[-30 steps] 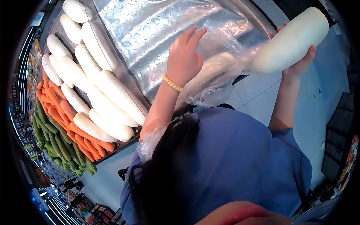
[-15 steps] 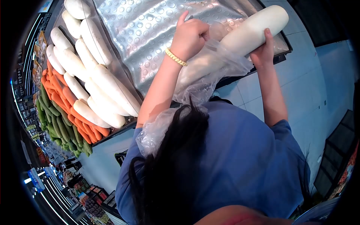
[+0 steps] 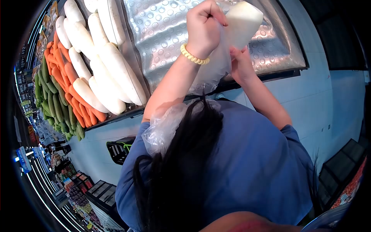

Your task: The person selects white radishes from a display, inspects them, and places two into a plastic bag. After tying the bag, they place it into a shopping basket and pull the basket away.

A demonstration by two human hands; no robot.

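A large white radish [image 3: 244, 24] stands tilted in a clear plastic bag [image 3: 212, 71], its thick end sticking out of the opening. My left hand [image 3: 205, 27], with a yellow coiled band at the wrist, is closed on the bag's edge at the radish's left side. On the near side, my right hand [image 3: 242, 65] has its thumb and fingers closed at the bag's rim, just below the bare part of the radish. Some of its fingers are hidden. Another crumpled clear bag [image 3: 162, 129] hangs at my left upper arm.
Silver bubbled lining [image 3: 158, 38] covers the display stand under my hands. To the left lie piled white radishes [image 3: 116, 73], carrots [image 3: 62, 73] and green cucumber-like vegetables [image 3: 56, 104]. A black basket with a green edge [image 3: 119, 149] is on the floor.
The radish has swung from lying slanted to the right to a steeper position, deeper in the bag. My right hand has moved left from the radish's end to the bag's rim.
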